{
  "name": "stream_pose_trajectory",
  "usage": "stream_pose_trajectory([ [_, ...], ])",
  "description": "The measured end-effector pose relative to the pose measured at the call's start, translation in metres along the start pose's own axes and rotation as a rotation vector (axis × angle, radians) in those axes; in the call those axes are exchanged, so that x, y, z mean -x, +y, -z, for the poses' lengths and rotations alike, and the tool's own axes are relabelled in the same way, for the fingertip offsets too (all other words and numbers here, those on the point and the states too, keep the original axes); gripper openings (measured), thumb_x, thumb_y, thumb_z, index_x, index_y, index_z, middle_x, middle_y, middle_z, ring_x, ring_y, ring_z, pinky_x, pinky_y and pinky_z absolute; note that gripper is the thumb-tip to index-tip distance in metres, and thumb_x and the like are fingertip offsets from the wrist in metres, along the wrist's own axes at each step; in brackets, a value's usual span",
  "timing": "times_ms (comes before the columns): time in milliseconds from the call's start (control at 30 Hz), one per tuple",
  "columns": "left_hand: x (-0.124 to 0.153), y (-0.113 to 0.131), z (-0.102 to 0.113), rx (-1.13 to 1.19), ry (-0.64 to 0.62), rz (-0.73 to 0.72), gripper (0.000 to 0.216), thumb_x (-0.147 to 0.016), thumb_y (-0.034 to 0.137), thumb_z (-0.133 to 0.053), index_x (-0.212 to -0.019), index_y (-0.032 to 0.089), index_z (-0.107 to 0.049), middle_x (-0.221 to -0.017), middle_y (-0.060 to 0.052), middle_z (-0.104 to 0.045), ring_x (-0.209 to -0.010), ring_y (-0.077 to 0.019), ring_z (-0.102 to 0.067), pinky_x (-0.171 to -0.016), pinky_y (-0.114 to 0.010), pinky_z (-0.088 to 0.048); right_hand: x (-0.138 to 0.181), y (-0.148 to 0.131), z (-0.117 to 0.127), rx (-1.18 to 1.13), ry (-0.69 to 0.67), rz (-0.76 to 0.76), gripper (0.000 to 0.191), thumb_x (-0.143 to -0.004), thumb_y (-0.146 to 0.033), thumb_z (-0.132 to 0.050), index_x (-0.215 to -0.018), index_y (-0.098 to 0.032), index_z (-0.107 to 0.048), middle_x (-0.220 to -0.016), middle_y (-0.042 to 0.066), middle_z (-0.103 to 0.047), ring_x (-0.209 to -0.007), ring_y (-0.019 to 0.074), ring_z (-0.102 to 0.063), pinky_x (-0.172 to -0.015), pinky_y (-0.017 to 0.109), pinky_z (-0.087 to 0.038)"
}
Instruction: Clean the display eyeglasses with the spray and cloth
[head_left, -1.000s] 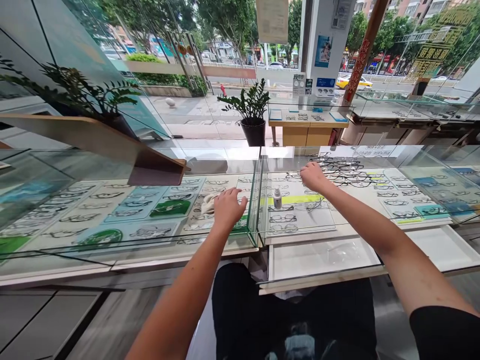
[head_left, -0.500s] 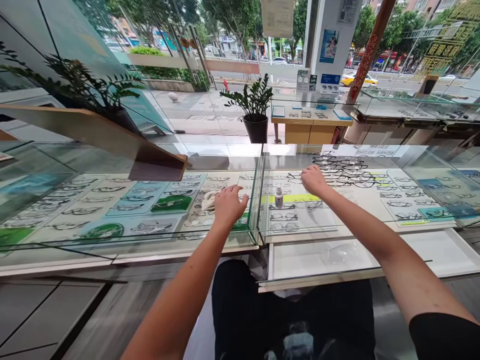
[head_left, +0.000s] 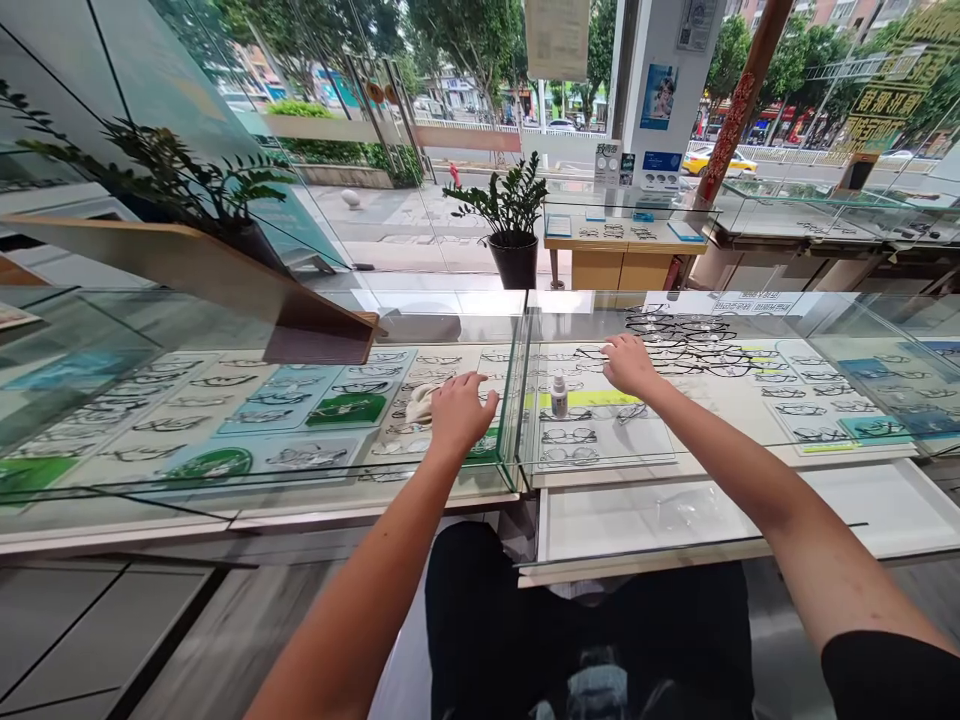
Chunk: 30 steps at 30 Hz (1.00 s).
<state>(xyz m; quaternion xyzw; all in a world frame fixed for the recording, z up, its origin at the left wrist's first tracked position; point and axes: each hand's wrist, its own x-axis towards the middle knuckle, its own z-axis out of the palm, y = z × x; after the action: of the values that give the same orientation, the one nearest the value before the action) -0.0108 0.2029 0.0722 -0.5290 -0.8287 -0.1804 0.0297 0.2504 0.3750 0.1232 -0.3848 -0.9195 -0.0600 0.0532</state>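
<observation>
Nearest, glasses [head_left: 568,436] lie in rows, seemingly done. The left hand [head_left: 463,412], fingers loosely spread, is at a cloth [head_left: 418,404]. Past the bottle [head_left: 559,398], the right hand [head_left: 628,364] bends over a pair [head_left: 589,354] (grip: cannot tell). Behind, bunched frames [head_left: 697,352] look left to do.

Black short sleeve [head_left: 889,675], bare forearms [head_left: 367,590], black clothing [head_left: 491,620] below with a pale grey-blue print [head_left: 598,692].

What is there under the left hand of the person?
Under the left hand is the glass counter, with eyeglasses inside and a pale cloth showing left of the hand. Whatever lies directly beneath the palm is covered.
</observation>
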Motion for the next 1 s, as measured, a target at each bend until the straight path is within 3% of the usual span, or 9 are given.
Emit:
stream_pose_trajectory([
  [100,0.001,0.0,0.0,-0.005,0.002,-0.003,0.047,-0.097,0.035,-0.046,-0.133,0.013,-0.069,-0.149,-0.018,-0.065,-0.14,-0.0385,-0.057,-0.114,-0.055,-0.046,0.018,0.001,0.031,-0.159,0.079,-0.035,0.025,-0.093,-0.019,-0.055,-0.112,-0.013,-0.07,-0.125,0.019,-0.072,-0.11,0.0314,-0.061,-0.091,0.04,-0.044],
  [200,0.002,0.0,0.0,-0.007,-0.006,-0.004,0.049,-0.097,0.036,-0.045,-0.134,0.013,-0.068,-0.15,-0.019,-0.064,-0.141,-0.0384,-0.056,-0.114,-0.056,-0.046,0.051,0.0,0.076,-0.366,0.066,-0.058,0.006,-0.091,-0.022,-0.055,-0.092,-0.02,-0.061,-0.096,0.009,-0.07,-0.081,0.0222,-0.058,-0.07,0.032,-0.038],
  [267,0.003,0.0,0.002,-0.007,-0.014,-0.002,0.05,-0.098,0.036,-0.044,-0.134,0.013,-0.068,-0.151,-0.019,-0.064,-0.143,-0.0382,-0.055,-0.115,-0.056,-0.045,0.079,-0.005,0.104,-0.472,-0.114,0.029,0.014,-0.092,-0.027,-0.055,-0.08,-0.022,-0.054,-0.08,0.003,-0.065,-0.071,0.0179,-0.054,-0.065,0.03,-0.033],
  [367,0.005,0.0,0.004,-0.008,-0.022,0.003,0.051,-0.098,0.037,-0.042,-0.135,0.012,-0.067,-0.152,-0.019,-0.062,-0.144,-0.0382,-0.054,-0.116,-0.056,-0.043,0.119,-0.017,0.121,-0.486,-0.582,0.275,0.03,-0.097,-0.034,-0.052,-0.069,-0.022,-0.052,-0.07,0.001,-0.061,-0.062,0.0156,-0.048,-0.061,0.03,-0.031],
  [433,0.005,0.0,0.005,-0.009,-0.025,0.004,0.052,-0.098,0.037,-0.042,-0.136,0.012,-0.067,-0.153,-0.018,-0.062,-0.143,-0.0384,-0.054,-0.116,-0.056,-0.043,0.139,-0.024,0.107,-0.433,-0.843,0.337,0.027,-0.098,-0.031,-0.05,-0.074,-0.022,-0.06,-0.076,0.003,-0.067,-0.064,0.0167,-0.052,-0.06,0.031,-0.032],
  [533,0.005,0.001,0.006,-0.007,-0.026,0.003,0.051,-0.098,0.037,-0.042,-0.136,0.012,-0.067,-0.152,-0.019,-0.062,-0.143,-0.0391,-0.054,-0.116,-0.057,-0.043,0.156,-0.027,0.055,-0.289,-0.933,0.303,0.024,-0.098,-0.027,-0.049,-0.087,-0.023,-0.07,-0.089,0.006,-0.074,-0.071,0.0202,-0.059,-0.061,0.031,-0.035],
  [733,0.006,0.001,0.006,0.006,-0.021,-0.002,0.051,-0.098,0.036,-0.042,-0.136,0.012,-0.066,-0.151,-0.019,-0.063,-0.144,-0.0388,-0.053,-0.117,-0.057,-0.042,0.139,0.0,-0.057,-0.123,-0.625,0.054,0.021,-0.101,-0.022,-0.054,-0.111,-0.018,-0.071,-0.12,0.013,-0.074,-0.105,0.0263,-0.067,-0.08,0.033,-0.048],
  [833,0.006,0.0,0.006,0.008,-0.018,0.008,0.049,-0.098,0.037,-0.043,-0.134,0.013,-0.067,-0.151,-0.018,-0.063,-0.144,-0.0386,-0.053,-0.116,-0.055,-0.042,0.115,0.023,-0.084,-0.039,-0.448,-0.032,0.033,-0.102,-0.015,-0.049,-0.128,-0.01,-0.067,-0.138,0.023,-0.066,-0.127,0.0342,-0.058,-0.098,0.041,-0.047],
  [1000,0.006,-0.002,0.005,0.003,0.005,0.019,0.045,-0.097,0.038,-0.045,-0.129,0.017,-0.068,-0.148,-0.016,-0.064,-0.14,-0.0393,-0.055,-0.113,-0.055,-0.044,0.089,0.055,-0.113,0.029,-0.276,-0.085,0.045,-0.101,-0.009,-0.042,-0.139,-0.004,-0.065,-0.15,0.028,-0.06,-0.139,0.0387,-0.051,-0.109,0.047,-0.042],
])
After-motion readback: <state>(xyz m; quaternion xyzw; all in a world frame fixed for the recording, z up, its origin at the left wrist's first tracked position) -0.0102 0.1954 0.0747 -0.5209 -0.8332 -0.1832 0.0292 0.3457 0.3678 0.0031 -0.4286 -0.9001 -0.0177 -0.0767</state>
